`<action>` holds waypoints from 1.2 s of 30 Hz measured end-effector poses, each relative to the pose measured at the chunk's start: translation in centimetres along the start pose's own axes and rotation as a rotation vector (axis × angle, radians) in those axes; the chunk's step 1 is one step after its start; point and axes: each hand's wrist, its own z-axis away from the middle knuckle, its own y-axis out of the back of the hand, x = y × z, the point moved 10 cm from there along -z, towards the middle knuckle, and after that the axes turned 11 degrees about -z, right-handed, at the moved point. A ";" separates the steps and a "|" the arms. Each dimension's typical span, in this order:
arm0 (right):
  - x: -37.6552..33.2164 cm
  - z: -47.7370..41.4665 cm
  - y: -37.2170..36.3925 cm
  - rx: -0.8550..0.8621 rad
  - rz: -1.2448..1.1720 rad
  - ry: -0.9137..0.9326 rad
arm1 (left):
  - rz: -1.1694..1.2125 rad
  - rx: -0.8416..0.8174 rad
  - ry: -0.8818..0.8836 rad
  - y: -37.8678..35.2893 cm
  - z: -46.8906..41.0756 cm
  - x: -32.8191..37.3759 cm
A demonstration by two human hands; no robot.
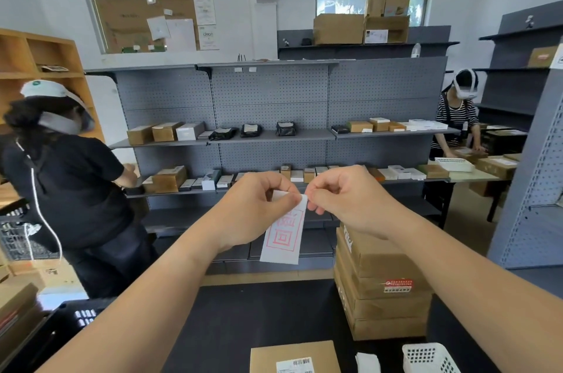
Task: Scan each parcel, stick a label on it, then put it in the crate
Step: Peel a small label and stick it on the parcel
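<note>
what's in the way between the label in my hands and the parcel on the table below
Nothing visible. The left hand and right hand pinch the label up in the air; the parcel lies below on the table, uncovered. The stack of boxes and the basket sit off to the right.

Single head-worn wide-angle view, facing forward, slightly down, close over dark table point(274, 311)

The brown cardboard parcel point(295, 356) at the dark tabletop's point(259, 311) near edge is cut off by the picture's bottom edge, as is the white perforated plastic basket point(428, 357) near it. The top end of the white paper label point(285, 235) is hidden under the left hand point(259, 214). Its red print is too blurred to read.
</note>
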 end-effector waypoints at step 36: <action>2.5 3.8 0.2 0.342 -0.252 0.136 | 0.012 0.445 0.074 -1.2 2.8 2.1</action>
